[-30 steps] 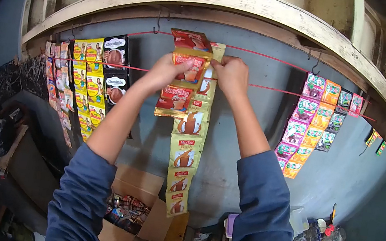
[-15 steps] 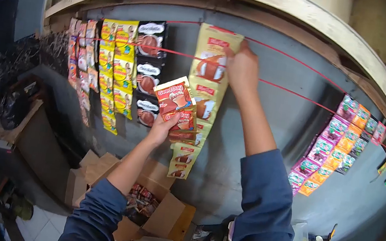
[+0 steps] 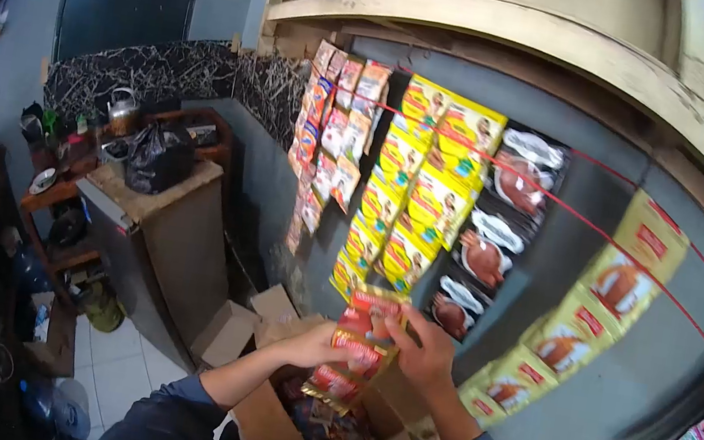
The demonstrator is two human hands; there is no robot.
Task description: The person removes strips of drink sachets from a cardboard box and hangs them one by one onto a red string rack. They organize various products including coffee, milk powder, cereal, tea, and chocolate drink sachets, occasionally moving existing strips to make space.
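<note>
Nearest the camera, at 6 o'clock, an open cardboard box (image 3: 271,426) holds loose dark packets (image 3: 328,426). Directly above it, both hands grip one strip of red sachets (image 3: 354,348).

The left hand (image 3: 316,349) has its fingers curled tight on the strip's left edge, at 9 o'clock from the strip. The right hand (image 3: 430,357) is at 3 o'clock from it. Its fingers (image 3: 409,327) are pinched narrow on the upper right part, and the thumb is across the front. The strip hangs tilted between the two hands, with its lower end over the box opening.

Behind the hands, on the wall, rows of yellow sachets (image 3: 416,184) hang at 12 o'clock, with black sachets (image 3: 496,232) just beside them at 1 o'clock. A gold strip (image 3: 592,320) hangs at 3 o'clock. A red string (image 3: 605,231) crosses in front of them.

Farther off, at 10 o'clock, a counter (image 3: 165,192) carries a black bag (image 3: 156,159). A kettle (image 3: 120,108) stands behind it.
</note>
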